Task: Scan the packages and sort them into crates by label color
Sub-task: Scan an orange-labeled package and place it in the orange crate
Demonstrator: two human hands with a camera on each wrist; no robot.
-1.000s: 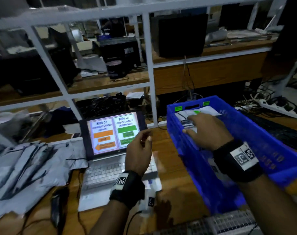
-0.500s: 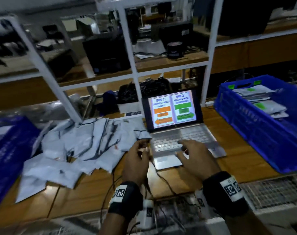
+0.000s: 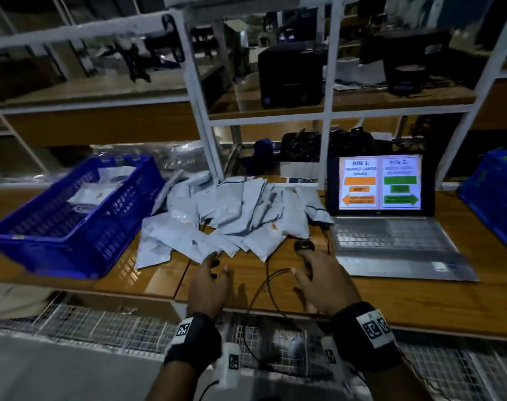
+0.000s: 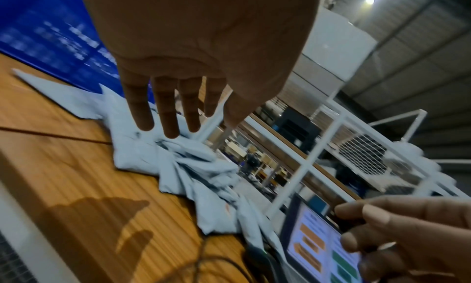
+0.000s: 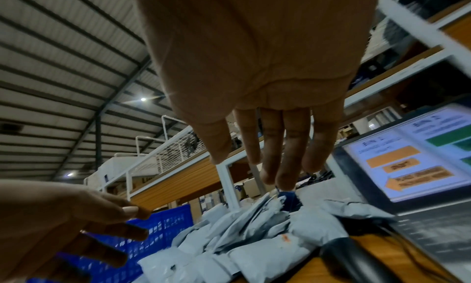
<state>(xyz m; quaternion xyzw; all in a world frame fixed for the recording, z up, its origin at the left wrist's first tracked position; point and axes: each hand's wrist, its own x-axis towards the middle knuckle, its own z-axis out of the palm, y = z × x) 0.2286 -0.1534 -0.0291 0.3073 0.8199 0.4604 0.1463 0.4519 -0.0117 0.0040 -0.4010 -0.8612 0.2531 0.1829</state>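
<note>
Both hands hover over the near edge of a wooden desk, each grip spread with straight fingers and holding nothing: the left hand reaches toward a loose pile of grey packages, fingertips just at its near edge, and the right hand is above a black scanner and its cable. A blue crate holding a few packages sits left of the pile. An open laptop stands to the right, and another blue crate shows at the far right edge.

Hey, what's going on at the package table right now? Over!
Both hands empty: left hand and right hand open above the desk. Package pile unsorted. Scanner and cables lying between the hands.
</note>
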